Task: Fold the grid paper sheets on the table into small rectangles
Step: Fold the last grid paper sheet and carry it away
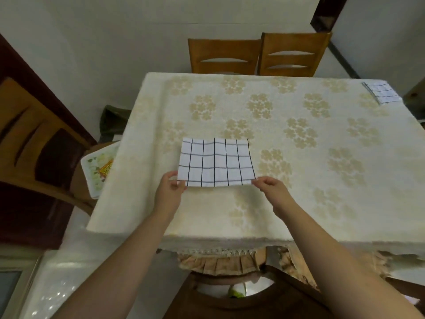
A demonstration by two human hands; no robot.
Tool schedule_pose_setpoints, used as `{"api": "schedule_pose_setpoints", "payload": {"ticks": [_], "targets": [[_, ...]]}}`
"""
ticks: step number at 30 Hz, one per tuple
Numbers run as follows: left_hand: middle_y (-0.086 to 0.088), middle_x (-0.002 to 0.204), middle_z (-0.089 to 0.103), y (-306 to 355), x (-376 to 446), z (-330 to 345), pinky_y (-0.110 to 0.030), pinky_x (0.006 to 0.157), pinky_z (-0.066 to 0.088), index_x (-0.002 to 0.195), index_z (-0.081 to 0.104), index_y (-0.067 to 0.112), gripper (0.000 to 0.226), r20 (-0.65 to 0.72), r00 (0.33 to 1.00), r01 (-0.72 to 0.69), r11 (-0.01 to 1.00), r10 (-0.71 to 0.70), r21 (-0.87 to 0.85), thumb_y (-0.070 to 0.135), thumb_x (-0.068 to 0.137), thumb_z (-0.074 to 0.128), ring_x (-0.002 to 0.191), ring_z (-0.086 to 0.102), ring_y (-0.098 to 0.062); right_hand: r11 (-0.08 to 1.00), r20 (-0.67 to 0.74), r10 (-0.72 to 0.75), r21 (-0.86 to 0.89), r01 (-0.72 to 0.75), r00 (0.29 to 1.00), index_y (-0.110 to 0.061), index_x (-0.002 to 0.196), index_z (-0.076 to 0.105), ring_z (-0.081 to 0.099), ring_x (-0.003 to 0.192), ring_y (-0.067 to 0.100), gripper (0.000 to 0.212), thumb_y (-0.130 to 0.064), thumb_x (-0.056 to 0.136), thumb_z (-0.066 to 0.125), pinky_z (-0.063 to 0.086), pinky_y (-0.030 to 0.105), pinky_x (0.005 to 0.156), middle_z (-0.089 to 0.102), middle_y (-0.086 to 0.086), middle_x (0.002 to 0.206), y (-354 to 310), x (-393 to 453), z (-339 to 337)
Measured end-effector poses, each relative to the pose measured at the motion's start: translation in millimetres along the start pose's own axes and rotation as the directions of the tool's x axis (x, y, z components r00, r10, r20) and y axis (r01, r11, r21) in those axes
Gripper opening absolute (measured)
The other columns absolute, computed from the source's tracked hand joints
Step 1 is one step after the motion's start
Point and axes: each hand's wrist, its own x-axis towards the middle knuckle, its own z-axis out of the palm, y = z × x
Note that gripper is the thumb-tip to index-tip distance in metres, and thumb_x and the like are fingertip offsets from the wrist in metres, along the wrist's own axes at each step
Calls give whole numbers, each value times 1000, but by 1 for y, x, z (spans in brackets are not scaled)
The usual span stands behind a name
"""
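I see my left hand (169, 188) pinching the near left corner of a grid sheet (216, 162) and my right hand (271, 187) pinching its near right corner, each grip closed narrow on the paper's front edge. The sheet lies spread on the surface (299, 180), left of centre on a cream flowered tablecloth, its near edge slightly raised. A second, folded sheet (383, 92) rests well apart at the far right corner, and two wooden chairs (257, 56) stand behind.
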Motion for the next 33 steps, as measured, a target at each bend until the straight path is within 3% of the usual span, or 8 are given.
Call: {"api": "schedule_pose_setpoints", "payload": {"ticks": [2, 6, 11, 16, 23, 28, 31, 33], "targets": [[-1, 94, 63, -30, -7, 3, -37, 79, 49, 127, 48, 18, 39, 29, 997, 74, 995, -76, 64, 11, 92, 61, 93, 66, -27, 993, -24, 87, -81, -88, 996, -13, 77, 66, 60, 87, 16, 16, -26, 85, 71, 45, 27, 68, 65, -5, 92, 35, -4, 4], [-8, 104, 65, -79, -21, 2, -39, 85, 52, 131, 46, 19, 47, 2, 978, 208, 964, -211, 163, 12, 88, 65, 94, 65, -26, 945, -55, 209, -246, -216, 976, -15, 68, 58, 54, 64, 15, 24, -24, 89, 67, 42, 23, 54, 65, 6, 81, 88, -16, 14], [2, 87, 63, -89, -28, 2, -34, 78, 50, 122, 53, 13, 39, -140, 957, 279, 935, -253, 219, 16, 86, 68, 86, 64, -24, 915, -131, 169, -348, -205, 977, -13, 91, 67, 57, 73, 10, 14, -26, 89, 65, 41, 24, 59, 64, 0, 88, 103, -20, 23], [-10, 99, 69, -82, -20, 7, -29, 73, 46, 107, 62, 6, 26, -116, 950, 312, 886, -290, 344, 24, 89, 67, 91, 64, -27, 903, -150, 104, -400, -157, 983, -17, 98, 62, 55, 71, 8, 12, -25, 89, 64, 37, 16, 54, 64, -1, 86, 98, -15, 28], [-12, 108, 69, -77, -16, 7, -25, 76, 41, 105, 67, 3, 19, -82, 955, 285, 811, -283, 511, 14, 91, 61, 101, 62, -27, 898, -236, 60, -412, -156, 970, -18, 100, 61, 59, 74, 11, 16, -30, 89, 64, 43, 25, 58, 67, -1, 90, 105, -10, 27], [-11, 105, 69, -76, -20, 7, -25, 74, 42, 102, 67, 5, 15, -66, 959, 266, 799, -275, 539, 10, 90, 61, 90, 60, -21, 752, -233, -244, -658, 32, 941, -17, 112, 60, 60, 83, 20, 30, -35, 88, 61, 50, 36, 70, 64, 2, 95, 115, -9, 37], [-9, 105, 69, -75, -19, 7, -25, 73, 42, 102, 68, 6, 15, -60, 958, 265, 791, -279, 551, 10, 89, 61, 85, 55, -17, 563, -17, -454, -780, 272, 891, -19, 117, 61, 59, 95, 23, 31, -31, 88, 61, 46, 37, 78, 64, 2, 105, 118, -12, 55], [-7, 101, 69, -74, -18, 7, -25, 72, 42, 101, 68, 6, 14, -52, 959, 258, 784, -278, 565, 11, 90, 61, 85, 58, -18, 418, 186, -485, -809, 413, 855, -21, 128, 55, 55, 110, 23, 39, -35, 91, 55, 42, 39, 89, 61, 0, 119, 122, -16, 69]]}}
